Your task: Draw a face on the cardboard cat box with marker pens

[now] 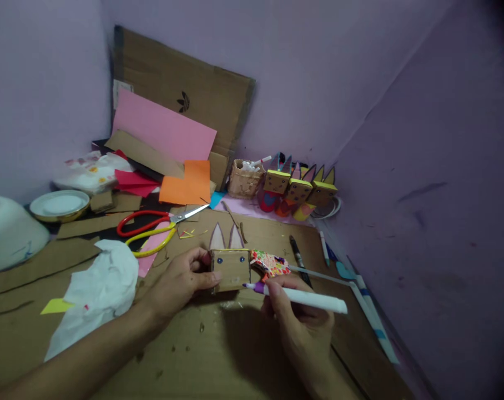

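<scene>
A small cardboard animal head point(231, 274) with two pointed pale ears and two blue eyes is held at its left side by my left hand point(185, 278), thumb across its front. A white marker with a purple tip point(314, 300) is pinched in my right hand point(296, 316). Its tip points left and lies at the lower right edge of the head; whether it touches, I cannot tell. Behind the marker lies a colourful patterned piece point(272, 262) beside the head; I cannot tell whether it is joined on.
Red-and-yellow-handled scissors point(164, 228) and crumpled white tissue point(106, 278) lie on the left. Several finished cardboard animals point(300, 189) stand behind, beside a small woven basket point(246, 180). A black marker point(297, 253) and a glue stick point(372, 322) lie right. Purple walls border the table.
</scene>
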`<move>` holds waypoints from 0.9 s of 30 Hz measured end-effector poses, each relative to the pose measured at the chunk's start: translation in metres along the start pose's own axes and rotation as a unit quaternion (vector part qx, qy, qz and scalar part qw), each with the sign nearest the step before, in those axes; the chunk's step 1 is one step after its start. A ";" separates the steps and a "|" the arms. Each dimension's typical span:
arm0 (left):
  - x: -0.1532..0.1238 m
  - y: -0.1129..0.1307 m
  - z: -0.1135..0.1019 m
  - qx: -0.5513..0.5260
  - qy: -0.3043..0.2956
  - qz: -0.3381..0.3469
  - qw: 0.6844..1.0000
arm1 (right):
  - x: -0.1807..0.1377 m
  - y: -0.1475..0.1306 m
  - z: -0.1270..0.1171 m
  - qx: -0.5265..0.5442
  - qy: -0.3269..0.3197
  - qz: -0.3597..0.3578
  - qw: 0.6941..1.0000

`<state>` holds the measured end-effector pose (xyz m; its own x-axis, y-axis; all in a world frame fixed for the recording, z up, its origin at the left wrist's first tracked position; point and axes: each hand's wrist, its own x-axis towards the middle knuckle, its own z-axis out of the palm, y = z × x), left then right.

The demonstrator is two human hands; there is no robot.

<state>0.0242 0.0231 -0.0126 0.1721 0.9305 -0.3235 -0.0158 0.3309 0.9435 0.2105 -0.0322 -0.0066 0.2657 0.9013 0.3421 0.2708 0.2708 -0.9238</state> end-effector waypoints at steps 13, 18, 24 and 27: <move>-0.005 0.009 0.002 0.021 -0.018 -0.001 1.000 | 0.001 0.005 0.002 -0.015 -0.066 -0.063 0.996; -0.004 0.007 0.002 0.021 -0.020 0.010 1.000 | 0.000 0.004 0.001 -0.031 -0.074 -0.067 0.995; -0.008 0.012 0.003 0.023 -0.013 0.005 1.000 | 0.002 0.003 0.000 -0.045 -0.097 -0.065 0.992; -0.008 0.012 0.003 0.016 -0.015 0.002 1.000 | 0.003 0.003 0.000 -0.041 -0.103 -0.052 0.993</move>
<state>0.0256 0.0190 0.0020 0.2019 0.9263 -0.3182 0.0158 0.3217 0.9467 0.2124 -0.0293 -0.0084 0.0405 0.9224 0.3842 0.3629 0.3447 -0.8657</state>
